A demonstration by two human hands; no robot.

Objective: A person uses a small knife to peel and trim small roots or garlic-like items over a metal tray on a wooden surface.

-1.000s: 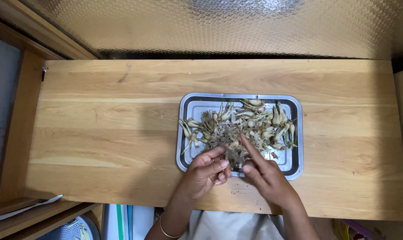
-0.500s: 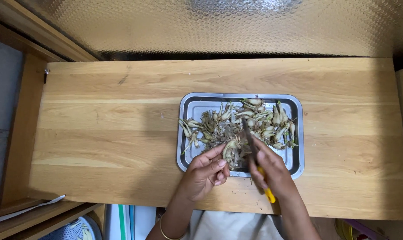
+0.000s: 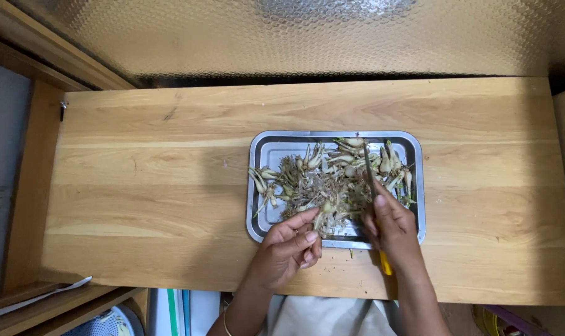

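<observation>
While the left hand (image 3: 288, 246) pinched one rooted bulb (image 3: 326, 208) at the near edge of the metal tray (image 3: 257, 186), the right hand (image 3: 391, 227) was closed on a yellow-handled knife (image 3: 372, 186), blade pointing away, just right of the bulb.

Knife (image 3: 376, 205) handle mostly hidden inside right hand (image 3: 391, 227), only yellow end showing, tray (image 3: 257, 186) near rim covered by both hands, forearms cut off at bottom edge, individual roots (image 3: 332, 180) too tangled to separate.

Bare forearms, no sleeves; thin gold bangle (image 3: 225, 321) on left wrist, pale garment (image 3: 332, 316) at torso.
</observation>
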